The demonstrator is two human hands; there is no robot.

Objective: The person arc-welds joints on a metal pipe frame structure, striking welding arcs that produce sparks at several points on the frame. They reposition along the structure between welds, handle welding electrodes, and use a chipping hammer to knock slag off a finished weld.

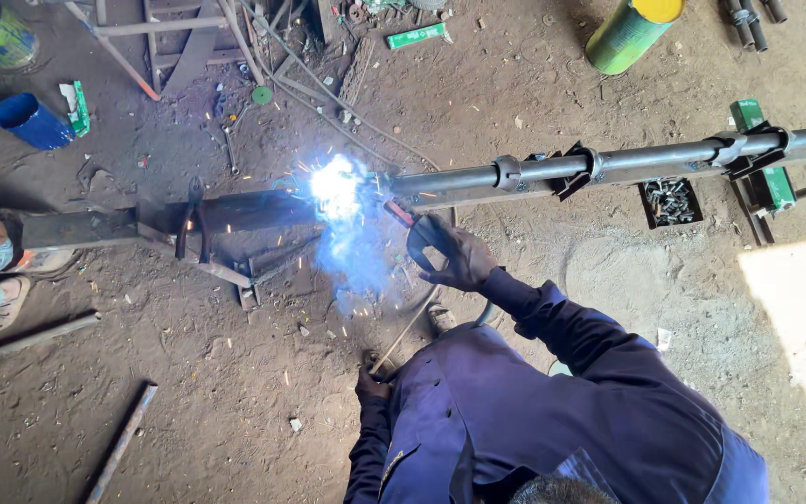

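I see right hand (pixel 454 254) at frame centre clamped on electrode holder (pixel 401 214), tip against long steel pipe (pixel 552 171) for arc; left hand (pixel 372 384) low, closed, contents unclear.

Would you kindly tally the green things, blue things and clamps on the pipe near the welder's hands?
Green boxes: 3
Green cylinders: 1
Blue cups: 1
Clamps on the pipe: 3
Total: 8

Green boxes: top centre (pixel 415 36), left (pixel 77 107) (white-edged), right (pixel 763 154)
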